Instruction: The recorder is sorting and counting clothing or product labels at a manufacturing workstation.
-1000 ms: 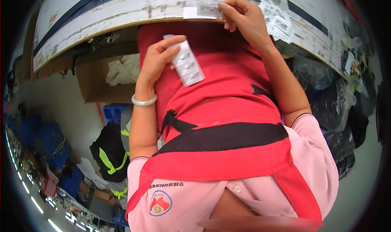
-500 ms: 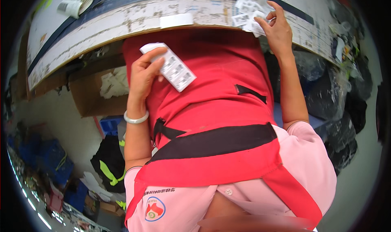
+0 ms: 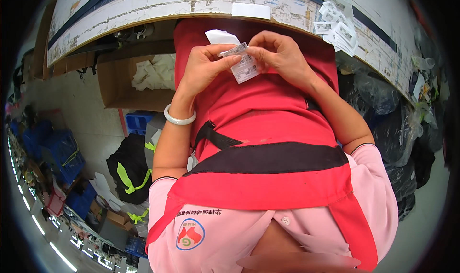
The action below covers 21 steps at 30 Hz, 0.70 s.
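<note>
Over my lap, my left hand grips a strip of white stickers printed in black. A white folded end of the strip sticks up behind my left fingers. My right hand meets it from the other side, thumb and finger pinched on the corner of one sticker at the strip's upper part. That sticker looks tilted up from the strip; whether it is fully free I cannot tell. On the table to the right lies a loose pile of similar printed stickers, apart from both hands.
The worn white table edge runs across in front of me, with a blank white slip on it. Below it at left stands a cardboard box holding pale cloth or paper. Dark plastic-wrapped bags are at the right.
My right hand has come from the sticker pile down and left to the strip, and now pinches a sticker. My left hand has moved right and turned the strip.
</note>
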Each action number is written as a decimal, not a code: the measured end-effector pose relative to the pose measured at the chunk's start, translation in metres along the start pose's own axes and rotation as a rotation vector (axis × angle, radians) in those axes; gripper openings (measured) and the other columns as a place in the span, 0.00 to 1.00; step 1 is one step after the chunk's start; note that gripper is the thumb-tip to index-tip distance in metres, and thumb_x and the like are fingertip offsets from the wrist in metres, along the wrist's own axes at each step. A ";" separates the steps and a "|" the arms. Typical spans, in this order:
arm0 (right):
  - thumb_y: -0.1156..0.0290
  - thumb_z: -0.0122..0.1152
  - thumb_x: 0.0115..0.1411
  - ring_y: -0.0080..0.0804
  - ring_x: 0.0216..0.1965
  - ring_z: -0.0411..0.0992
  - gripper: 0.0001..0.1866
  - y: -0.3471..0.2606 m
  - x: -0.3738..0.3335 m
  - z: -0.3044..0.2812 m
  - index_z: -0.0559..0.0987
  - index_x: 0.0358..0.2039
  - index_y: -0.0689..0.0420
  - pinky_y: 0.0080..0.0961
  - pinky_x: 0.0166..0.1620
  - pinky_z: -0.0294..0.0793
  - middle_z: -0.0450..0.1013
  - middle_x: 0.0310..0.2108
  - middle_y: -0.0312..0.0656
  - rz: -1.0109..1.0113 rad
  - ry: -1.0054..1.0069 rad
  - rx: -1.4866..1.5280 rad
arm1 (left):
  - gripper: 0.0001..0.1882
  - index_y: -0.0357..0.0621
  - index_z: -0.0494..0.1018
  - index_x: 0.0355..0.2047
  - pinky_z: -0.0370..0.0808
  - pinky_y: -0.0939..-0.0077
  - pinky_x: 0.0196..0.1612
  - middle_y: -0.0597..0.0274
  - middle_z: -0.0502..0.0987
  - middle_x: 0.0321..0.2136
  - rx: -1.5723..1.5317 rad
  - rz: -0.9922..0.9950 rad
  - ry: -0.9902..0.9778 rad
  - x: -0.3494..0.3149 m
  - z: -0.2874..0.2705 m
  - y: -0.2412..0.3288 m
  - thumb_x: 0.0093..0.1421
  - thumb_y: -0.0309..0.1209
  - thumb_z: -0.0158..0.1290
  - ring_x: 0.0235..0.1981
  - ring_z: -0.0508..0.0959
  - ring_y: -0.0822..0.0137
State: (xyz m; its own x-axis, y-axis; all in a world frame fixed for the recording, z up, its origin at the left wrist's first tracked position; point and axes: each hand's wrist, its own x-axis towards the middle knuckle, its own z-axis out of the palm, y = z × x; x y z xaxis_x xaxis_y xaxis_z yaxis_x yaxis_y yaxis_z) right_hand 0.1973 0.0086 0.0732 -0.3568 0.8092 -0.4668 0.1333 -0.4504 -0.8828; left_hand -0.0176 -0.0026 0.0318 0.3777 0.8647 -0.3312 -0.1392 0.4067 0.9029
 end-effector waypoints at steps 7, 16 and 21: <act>0.71 0.59 0.60 0.18 0.31 0.71 0.08 0.003 0.015 -0.008 0.79 0.35 0.64 0.18 0.37 0.73 0.75 0.28 0.36 -0.331 0.007 -0.328 | 0.14 0.31 0.78 0.41 0.74 0.83 0.36 0.61 0.80 0.33 -0.016 -0.023 -0.032 0.006 -0.001 -0.008 0.60 0.31 0.58 0.33 0.77 0.76; 0.67 0.60 0.62 0.15 0.24 0.71 0.10 -0.019 0.049 -0.045 0.78 0.37 0.61 0.12 0.28 0.73 0.74 0.26 0.32 -0.177 0.184 -0.224 | 0.28 0.31 0.79 0.37 0.75 0.82 0.30 0.57 0.80 0.28 -0.108 -0.046 0.048 0.018 -0.013 -0.025 0.66 0.49 0.47 0.27 0.79 0.72; 0.65 0.61 0.61 0.14 0.24 0.71 0.11 -0.028 0.060 -0.050 0.79 0.37 0.61 0.12 0.27 0.74 0.74 0.26 0.32 -0.120 0.187 -0.285 | 0.23 0.33 0.79 0.37 0.73 0.85 0.28 0.59 0.80 0.28 -0.085 -0.063 0.025 0.022 -0.017 -0.032 0.65 0.45 0.50 0.27 0.78 0.74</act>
State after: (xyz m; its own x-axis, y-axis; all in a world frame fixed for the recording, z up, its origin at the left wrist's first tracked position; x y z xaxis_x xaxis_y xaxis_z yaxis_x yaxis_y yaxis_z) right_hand 0.2187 0.0882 0.0671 -0.2135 0.9170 -0.3371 0.3626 -0.2460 -0.8989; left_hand -0.0204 0.0081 -0.0087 0.3654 0.8431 -0.3946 -0.1929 0.4832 0.8540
